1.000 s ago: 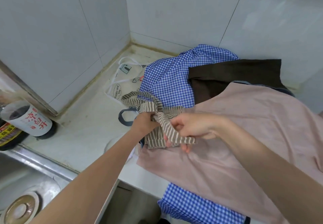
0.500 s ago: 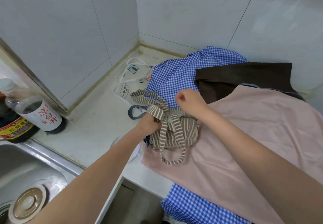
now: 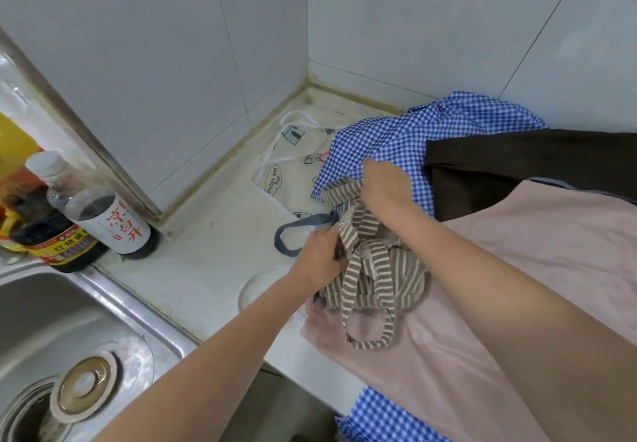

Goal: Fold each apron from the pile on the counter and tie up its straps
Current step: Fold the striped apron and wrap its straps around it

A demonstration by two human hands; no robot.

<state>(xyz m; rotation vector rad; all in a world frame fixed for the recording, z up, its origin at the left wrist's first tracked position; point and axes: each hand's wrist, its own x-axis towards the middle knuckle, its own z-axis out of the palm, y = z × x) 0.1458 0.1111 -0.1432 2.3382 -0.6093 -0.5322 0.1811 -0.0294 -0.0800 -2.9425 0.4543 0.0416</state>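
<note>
Striped apron (image 3: pixel 375 269), brown and cream, lies bunched on the pink apron (image 3: pixel 482 303) near the front edge of the desk (image 3: pixel 206 252). One strap loop (image 3: pixel 370 333) trails forward over the pink cloth.

Left hand (image 3: pixel 319 259): fingers curled, pinching a striped strap at the left side of the bundle. Right hand (image 3: pixel 384 183): fingers curled down around the upper strap end, over the blue gingham apron (image 3: pixel 386 141); the fingertips themselves are hidden by the hand.

Pile: blue gingham apron at the back, dark brown apron (image 3: pixel 517 159) across it to the right, pink apron on top and hanging past the desk edge. More gingham shows below the edge (image 3: pixel 382 417). A grey-blue strap loop (image 3: pixel 296 234) lies flat on the desk just left of the hands.

Cream printed apron (image 3: pixel 286 179) with white ties lies flat toward the wall corner. Legible print: "Happy and free" inside a cloud outline; other small icons too small to read.

Left of desk: clear bottle (image 3: pixel 96 214) with white cap, dark liquid, white label with red Chinese characters. Beside it a dark bottle (image 3: pixel 51 241) with red-yellow label, characters partly blurred. Steel sink (image 3: pixel 69 321) lower left, drain stopper (image 3: pixel 84 384) in it.
</note>
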